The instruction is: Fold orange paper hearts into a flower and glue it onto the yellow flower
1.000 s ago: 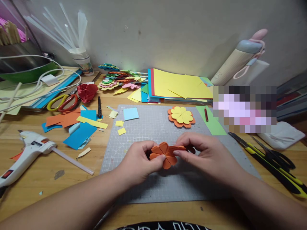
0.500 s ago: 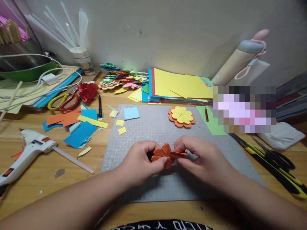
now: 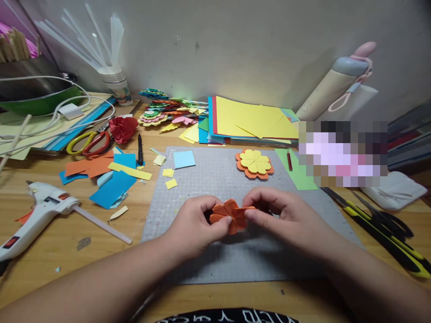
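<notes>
An orange folded paper flower (image 3: pixel 230 214) is held just above the grey cutting mat (image 3: pixel 215 179), near its middle front. My left hand (image 3: pixel 195 226) pinches its left petals, fingers curled round the edge. My right hand (image 3: pixel 289 217) pinches a petal on its right side between thumb and fingers. A finished flower, yellow on orange (image 3: pixel 255 163), lies on the mat farther back, apart from both hands.
A glue gun (image 3: pixel 37 215) lies at the left. Paper scraps (image 3: pixel 111 179), yellow-red scissors (image 3: pixel 89 142) and a red paper rose (image 3: pixel 121 128) are beyond it. Stacked coloured sheets (image 3: pixel 249 119) and paper flowers (image 3: pixel 164 112) line the back. Black-yellow scissors (image 3: pixel 380 229) lie right.
My right hand's fingers shifted on the right petal, pressing it in toward the flower. The flower turned slightly. My left hand has kept its hold.
</notes>
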A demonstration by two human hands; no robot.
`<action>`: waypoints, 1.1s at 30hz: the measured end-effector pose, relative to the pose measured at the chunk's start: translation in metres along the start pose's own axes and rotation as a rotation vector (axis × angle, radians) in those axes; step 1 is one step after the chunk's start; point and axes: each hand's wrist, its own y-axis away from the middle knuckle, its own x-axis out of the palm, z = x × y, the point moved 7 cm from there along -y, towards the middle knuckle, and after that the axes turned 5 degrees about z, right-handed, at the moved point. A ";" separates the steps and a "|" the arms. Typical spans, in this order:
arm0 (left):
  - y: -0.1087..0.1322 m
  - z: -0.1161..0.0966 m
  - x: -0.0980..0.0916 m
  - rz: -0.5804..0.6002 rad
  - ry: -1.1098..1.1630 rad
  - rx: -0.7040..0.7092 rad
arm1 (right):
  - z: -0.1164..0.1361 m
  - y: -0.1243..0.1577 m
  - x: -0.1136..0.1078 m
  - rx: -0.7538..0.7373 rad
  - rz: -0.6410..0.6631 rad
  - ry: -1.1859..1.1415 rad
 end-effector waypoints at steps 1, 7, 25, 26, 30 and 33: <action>0.000 0.001 0.000 0.003 0.007 -0.010 | 0.001 0.000 -0.001 -0.016 -0.012 -0.001; 0.000 0.001 0.003 0.011 -0.073 0.010 | 0.005 -0.002 0.006 -0.073 0.008 -0.042; 0.003 -0.003 0.006 -0.017 -0.201 0.080 | -0.001 -0.005 0.011 -0.069 -0.033 -0.207; 0.003 -0.002 0.006 -0.014 -0.207 0.080 | -0.001 -0.005 0.011 -0.064 -0.033 -0.205; 0.002 -0.001 0.008 -0.005 -0.212 0.093 | 0.000 -0.005 0.012 -0.055 -0.035 -0.205; 0.002 -0.003 0.008 -0.008 -0.213 0.115 | 0.000 -0.006 0.014 -0.058 -0.025 -0.212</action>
